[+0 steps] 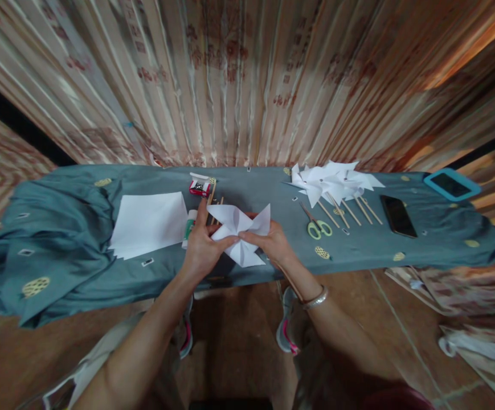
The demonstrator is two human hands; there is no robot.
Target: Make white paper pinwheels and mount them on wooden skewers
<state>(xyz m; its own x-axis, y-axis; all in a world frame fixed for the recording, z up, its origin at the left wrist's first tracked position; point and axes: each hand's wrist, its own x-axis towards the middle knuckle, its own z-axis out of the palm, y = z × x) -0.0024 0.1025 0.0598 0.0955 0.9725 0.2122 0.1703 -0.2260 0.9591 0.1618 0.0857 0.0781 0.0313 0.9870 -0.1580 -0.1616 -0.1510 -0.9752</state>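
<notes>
A white paper pinwheel [245, 253] with folded blades is held between both hands above the cloth. My left hand [202, 245] grips its left side, the thumb pressed toward the middle. From the right, my right hand [273, 242] pinches it near the centre with the thumb on top; the fingers behind the paper are hidden. Just beyond the left hand stands a small red and white open box [199, 185] with small dark items inside. Wooden sticks [218, 209] lie behind the pinwheel, and a green and white glue stick [189, 225] is beside the left hand.
A stack of white paper [148, 225] lies at the left. Several finished pinwheels [332, 181] on sticks rest to the right, near green-handled scissors [315, 228]. Farther right are a dark phone [399, 216] and a blue-framed device [452, 185]. Teal cloth [273, 182] covers the narrow table; a curtain hangs behind.
</notes>
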